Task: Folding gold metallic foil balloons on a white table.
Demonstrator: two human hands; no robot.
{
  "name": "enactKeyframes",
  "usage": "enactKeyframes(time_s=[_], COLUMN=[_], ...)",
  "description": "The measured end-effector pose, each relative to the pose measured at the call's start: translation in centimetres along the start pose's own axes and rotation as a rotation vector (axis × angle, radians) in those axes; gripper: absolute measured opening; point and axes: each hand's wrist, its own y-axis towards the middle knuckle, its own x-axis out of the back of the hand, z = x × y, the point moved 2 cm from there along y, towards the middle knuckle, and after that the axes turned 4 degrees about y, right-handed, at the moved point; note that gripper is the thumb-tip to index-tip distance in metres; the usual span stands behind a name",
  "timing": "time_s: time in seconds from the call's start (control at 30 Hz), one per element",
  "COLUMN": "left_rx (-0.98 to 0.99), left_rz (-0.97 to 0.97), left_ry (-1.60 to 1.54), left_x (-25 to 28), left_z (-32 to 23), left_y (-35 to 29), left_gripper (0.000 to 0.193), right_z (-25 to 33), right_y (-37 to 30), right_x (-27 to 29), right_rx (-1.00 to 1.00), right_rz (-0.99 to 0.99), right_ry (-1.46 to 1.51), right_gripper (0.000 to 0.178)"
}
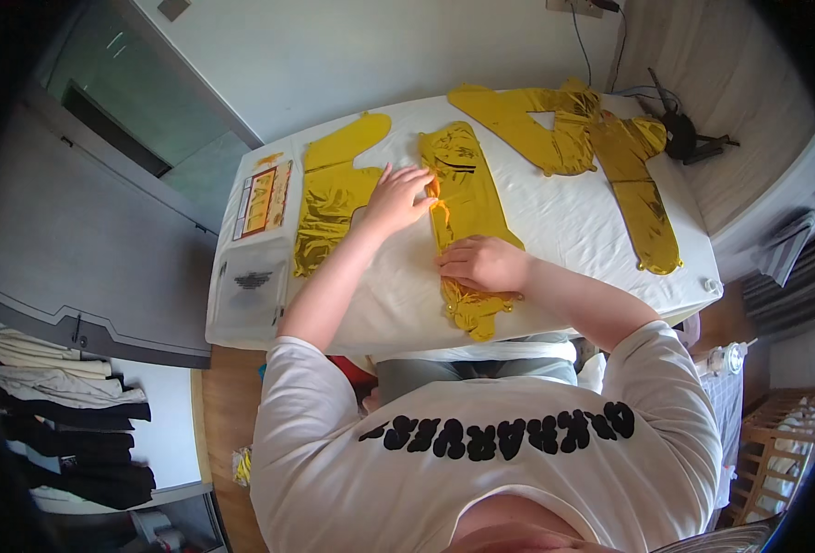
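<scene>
A flat, uninflated gold foil balloon (472, 198) lies lengthwise on the white-covered table in front of me. At its left edge, the fingertips of my left hand (398, 198) are closed on a thin orange ribbon (441, 208), part of which trails over the foil. My right hand (486, 264) presses on the balloon's near part with its fingers curled over the foil. Below that hand the foil end is crumpled. To the left lies another flat gold foil balloon (324, 212), partly behind my left forearm.
More flat gold foil balloons (638, 175) spread over the far right of the table (555, 249). A printed picture sheet (265, 198) and a clear plastic bag (251, 276) lie at the left edge. A black router-like device (684, 136) with cables stands at the far right corner.
</scene>
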Motion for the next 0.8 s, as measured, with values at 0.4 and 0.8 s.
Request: enactKeyframes(time_s=[0.4, 0.8], left_rx=[-0.085, 0.031], left_rz=[-0.124, -0.072], left_ry=[-0.221, 0.002], left_x=[-1.4, 0.0], left_z=[2.0, 1.6], left_y=[-0.6, 0.4], left_gripper=[0.078, 0.108], right_z=[0.2, 0.1], right_y=[0.3, 0.1], right_x=[-0.4, -0.2], right_rx=[0.043, 0.039], right_rz=[0.015, 0.012], right_ry=[-0.049, -0.041], right_gripper=[0.027, 0.028])
